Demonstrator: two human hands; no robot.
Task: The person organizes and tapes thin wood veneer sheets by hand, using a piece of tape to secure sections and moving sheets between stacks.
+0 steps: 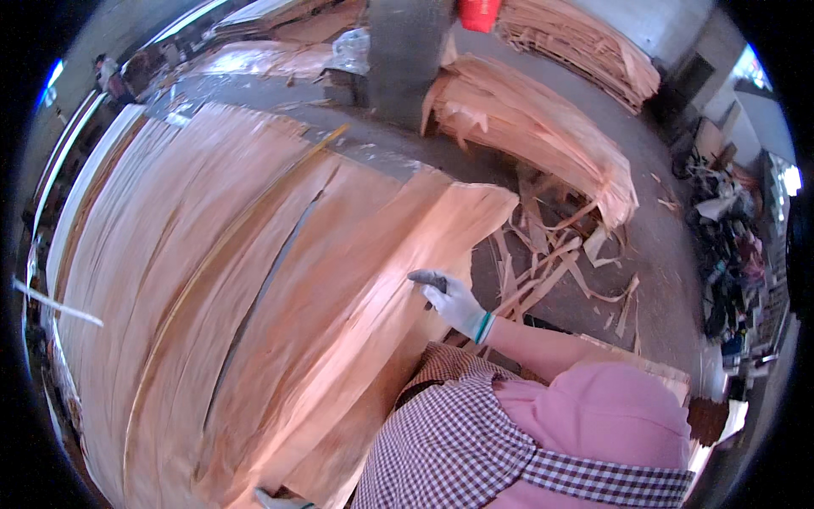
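Note:
A wide stack of thin wood veneer sheets (280, 280) spreads in front of me, pale brown, with long splits. A lit ridge runs along the near side of the top veneer sheet (373, 297). My right hand (451, 303), in a white glove with grey fingertips and a green cuff band, is at this ridge. Its fingers are pressed together, closed on the sheet with the thumb beneath them. Only part of my gloved left hand (281, 501) shows at the lower edge of the picture, against the sheet's near side; its fingers are mostly cut off.
Another veneer pile (526, 127) sags on the floor beyond, with torn veneer strips (543, 271) scattered beside it. A grey pillar (409, 68) stands behind the stack. Farther back are more stacked sheets (577, 51) and a red object (479, 14). Clutter (729, 254) lines the right wall.

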